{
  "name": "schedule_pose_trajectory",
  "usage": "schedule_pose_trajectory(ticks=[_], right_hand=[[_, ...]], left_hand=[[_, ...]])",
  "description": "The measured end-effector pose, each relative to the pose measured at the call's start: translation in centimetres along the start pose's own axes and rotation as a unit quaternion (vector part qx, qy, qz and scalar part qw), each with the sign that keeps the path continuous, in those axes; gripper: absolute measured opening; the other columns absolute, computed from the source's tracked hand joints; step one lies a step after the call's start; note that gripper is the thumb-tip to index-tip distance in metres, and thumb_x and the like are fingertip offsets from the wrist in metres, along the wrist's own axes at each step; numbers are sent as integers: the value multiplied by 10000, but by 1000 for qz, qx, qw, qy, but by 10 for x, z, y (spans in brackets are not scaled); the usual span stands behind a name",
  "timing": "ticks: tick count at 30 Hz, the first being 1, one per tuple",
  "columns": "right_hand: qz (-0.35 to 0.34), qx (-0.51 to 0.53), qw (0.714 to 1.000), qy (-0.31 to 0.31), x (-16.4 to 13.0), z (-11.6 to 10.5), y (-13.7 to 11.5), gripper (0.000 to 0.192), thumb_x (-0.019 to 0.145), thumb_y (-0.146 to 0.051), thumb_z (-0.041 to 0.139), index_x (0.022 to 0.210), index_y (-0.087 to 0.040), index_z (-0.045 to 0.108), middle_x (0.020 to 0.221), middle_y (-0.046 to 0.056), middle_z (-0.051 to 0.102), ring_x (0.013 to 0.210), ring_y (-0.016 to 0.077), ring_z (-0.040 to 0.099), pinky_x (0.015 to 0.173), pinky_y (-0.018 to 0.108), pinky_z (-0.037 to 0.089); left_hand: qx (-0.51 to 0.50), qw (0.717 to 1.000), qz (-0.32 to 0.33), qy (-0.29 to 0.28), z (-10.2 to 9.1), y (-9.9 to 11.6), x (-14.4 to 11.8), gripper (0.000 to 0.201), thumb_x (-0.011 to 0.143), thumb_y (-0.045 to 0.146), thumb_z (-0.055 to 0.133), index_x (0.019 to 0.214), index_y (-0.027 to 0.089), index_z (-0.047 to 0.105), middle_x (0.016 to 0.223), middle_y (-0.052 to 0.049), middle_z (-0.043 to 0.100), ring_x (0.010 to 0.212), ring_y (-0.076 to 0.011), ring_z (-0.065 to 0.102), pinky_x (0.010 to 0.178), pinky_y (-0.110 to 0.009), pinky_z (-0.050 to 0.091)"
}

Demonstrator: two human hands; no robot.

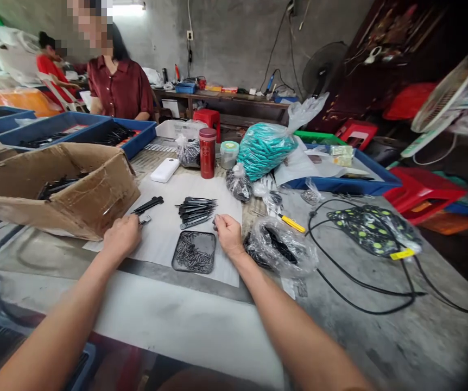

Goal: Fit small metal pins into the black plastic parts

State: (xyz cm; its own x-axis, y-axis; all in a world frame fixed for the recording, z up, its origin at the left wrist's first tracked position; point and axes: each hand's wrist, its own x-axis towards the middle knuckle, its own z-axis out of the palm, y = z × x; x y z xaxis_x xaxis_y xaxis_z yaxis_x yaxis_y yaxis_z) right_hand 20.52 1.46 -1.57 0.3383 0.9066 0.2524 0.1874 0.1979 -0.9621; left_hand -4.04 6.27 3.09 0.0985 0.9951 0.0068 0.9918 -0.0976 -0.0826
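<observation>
Resting on white paper (164, 228), left hand (122, 236) curled around small metal piece (145, 220); right hand (228, 233) fingers closed, pinching something tiny, beside pile of black pens (196, 210), behind tray of tips (194, 252).

Take the red flask (207, 153) as your marker. Just right of it you see a small lidded jar (228, 154), and further right a clear bag of teal pieces (265, 149) leaning on a blue tray (376, 186). Left of the flask lies a white power bank (164, 170), and well left an open cardboard box (58, 187). Behind the flask sits a person in a dark red shirt (119, 87). Far right of it, a black cable (352, 279) loops round a spotted cloth (370, 228).
</observation>
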Motion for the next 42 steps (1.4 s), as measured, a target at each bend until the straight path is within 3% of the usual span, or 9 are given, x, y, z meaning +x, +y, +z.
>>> schedule_pose_trajectory(ticks=[7,12,20,25,31,36,42], right_hand=[[-46,-62,996,-51,-1,1,-4,246,742,-346,450,583,-171,516,504,-49,434,498,96,387,495,205,312],[-94,-143,979,-112,-4,1,-13,139,735,-211,462,690,-175,589,650,-12,562,619,120,488,599,211,369],[-175,-342,892,-237,-7,2,-22,164,764,-160,474,775,-164,637,744,28,609,719,138,515,698,233,361],[-175,-382,862,-285,-6,0,-24,183,770,-161,460,799,-166,641,787,35,621,748,138,521,709,234,355],[-179,-420,816,-356,-8,-1,-33,180,759,-177,463,808,-193,636,835,28,640,800,155,541,713,264,333],[-182,-454,779,-392,-11,-1,-39,182,752,-172,439,757,-192,620,839,33,645,798,171,549,648,277,311],[-199,-492,750,-395,-15,3,-44,188,727,-132,407,718,-167,591,832,61,648,732,183,558,626,296,300]], left_hand=[[-165,986,36,-7,-12,32,-13,150,754,309,419,811,205,510,731,-28,628,676,-187,575,569,-246,388],[-187,980,61,-18,-14,47,-14,179,722,360,455,753,220,563,594,14,593,613,-165,547,534,-228,353],[-223,974,49,-12,-21,51,-13,168,655,352,537,742,221,594,564,30,594,576,-148,538,524,-217,344],[-275,960,47,11,-20,51,-12,158,620,338,563,684,196,591,580,38,586,562,-127,518,525,-204,347],[-353,932,65,54,-3,52,-8,244,630,406,546,701,175,581,511,46,519,498,-109,460,493,-205,334],[-415,905,69,62,7,57,-9,242,645,392,544,737,172,584,547,42,546,519,-104,478,506,-200,348],[-418,903,72,76,9,60,-12,237,671,382,533,767,173,592,559,40,551,525,-102,483,529,-201,370]])
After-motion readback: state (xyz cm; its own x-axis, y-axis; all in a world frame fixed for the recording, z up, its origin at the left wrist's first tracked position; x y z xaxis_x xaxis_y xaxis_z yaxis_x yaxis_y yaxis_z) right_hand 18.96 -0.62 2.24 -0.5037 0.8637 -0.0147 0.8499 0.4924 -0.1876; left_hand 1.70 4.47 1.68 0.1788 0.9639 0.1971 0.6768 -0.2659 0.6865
